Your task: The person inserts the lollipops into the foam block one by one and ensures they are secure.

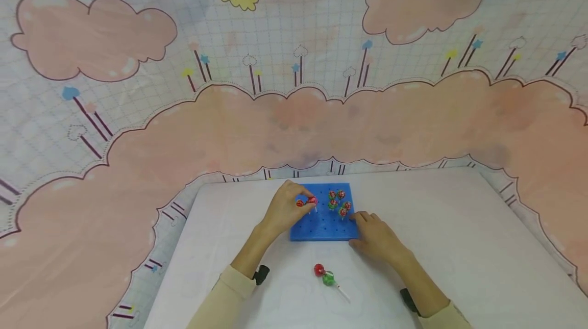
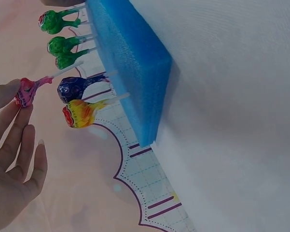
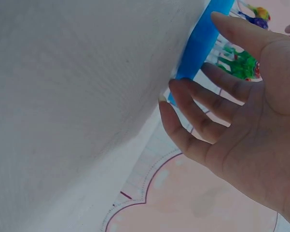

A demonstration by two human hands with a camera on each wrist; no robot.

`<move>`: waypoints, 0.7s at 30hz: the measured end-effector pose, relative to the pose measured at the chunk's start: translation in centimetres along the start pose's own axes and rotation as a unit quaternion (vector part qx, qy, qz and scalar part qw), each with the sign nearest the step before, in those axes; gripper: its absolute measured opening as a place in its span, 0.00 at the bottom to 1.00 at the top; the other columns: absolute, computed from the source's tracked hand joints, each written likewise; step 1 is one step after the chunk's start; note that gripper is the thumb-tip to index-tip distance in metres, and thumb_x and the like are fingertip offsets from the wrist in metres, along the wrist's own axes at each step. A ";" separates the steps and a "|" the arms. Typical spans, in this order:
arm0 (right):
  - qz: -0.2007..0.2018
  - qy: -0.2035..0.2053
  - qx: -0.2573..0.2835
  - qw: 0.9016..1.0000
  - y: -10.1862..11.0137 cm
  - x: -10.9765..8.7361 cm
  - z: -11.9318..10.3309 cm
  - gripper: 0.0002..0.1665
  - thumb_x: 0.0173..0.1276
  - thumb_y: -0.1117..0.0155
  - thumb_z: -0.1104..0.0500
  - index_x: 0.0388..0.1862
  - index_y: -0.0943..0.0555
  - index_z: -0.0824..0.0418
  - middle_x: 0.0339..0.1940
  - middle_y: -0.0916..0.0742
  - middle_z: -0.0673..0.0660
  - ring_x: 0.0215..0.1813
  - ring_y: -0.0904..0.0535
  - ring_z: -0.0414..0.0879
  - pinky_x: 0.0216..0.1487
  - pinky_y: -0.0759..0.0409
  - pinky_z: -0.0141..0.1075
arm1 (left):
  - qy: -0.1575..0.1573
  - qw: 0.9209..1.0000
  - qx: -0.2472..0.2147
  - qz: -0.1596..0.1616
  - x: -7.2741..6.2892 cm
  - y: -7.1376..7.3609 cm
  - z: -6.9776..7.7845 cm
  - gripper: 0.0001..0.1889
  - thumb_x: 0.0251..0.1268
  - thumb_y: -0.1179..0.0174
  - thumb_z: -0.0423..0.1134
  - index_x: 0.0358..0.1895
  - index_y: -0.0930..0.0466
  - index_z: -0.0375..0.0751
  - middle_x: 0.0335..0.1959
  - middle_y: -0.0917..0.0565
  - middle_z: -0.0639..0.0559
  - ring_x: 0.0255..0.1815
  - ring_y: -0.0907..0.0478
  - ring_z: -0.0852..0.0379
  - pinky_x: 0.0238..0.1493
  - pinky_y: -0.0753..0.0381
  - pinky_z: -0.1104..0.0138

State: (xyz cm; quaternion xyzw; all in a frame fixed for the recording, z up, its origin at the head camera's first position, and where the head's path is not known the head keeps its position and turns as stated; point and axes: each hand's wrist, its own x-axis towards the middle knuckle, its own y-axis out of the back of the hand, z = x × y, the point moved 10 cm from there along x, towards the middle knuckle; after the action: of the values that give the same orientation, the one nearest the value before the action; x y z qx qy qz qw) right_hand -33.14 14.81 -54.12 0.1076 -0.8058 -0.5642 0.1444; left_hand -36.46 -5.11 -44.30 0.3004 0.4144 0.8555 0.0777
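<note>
My left hand pinches a pink-wrapped lollipop by its head between thumb and fingers, over the left part of a blue foam board. The lollipop's white stick points toward the board's face in the left wrist view. Standing in the board close by are a yellow lollipop and a dark blue one. Several green lollipops stand in its right half. My right hand rests at the board's right edge, fingers loosely spread, thumb near the front corner.
On the white table, in front of the board, lie a red lollipop and a green lollipop, heads close together. Rows of small holes mark the board's top. A cloud-patterned cloth hangs behind the table.
</note>
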 end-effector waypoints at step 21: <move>0.000 -0.019 0.009 1.000 -0.2 -0.7 -0.5 0.36 0.65 0.21 0.50 0.67 0.23 0.62 0.66 0.18 0.61 0.67 0.22 0.59 0.67 0.21 0.55 | -0.022 0.999 0.014 -0.023 0.1 -1.8 -0.7 0.07 0.62 0.23 0.42 0.39 0.09 0.47 0.37 0.11 0.57 0.46 0.21 0.51 0.42 0.20 0.64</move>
State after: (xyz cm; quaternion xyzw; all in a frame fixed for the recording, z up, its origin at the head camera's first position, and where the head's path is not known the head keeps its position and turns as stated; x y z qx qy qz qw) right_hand -32.29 14.56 -54.20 0.0976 -0.8133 -0.5591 0.1282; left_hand -37.17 -4.41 -45.95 0.3108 0.4312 0.8408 0.1028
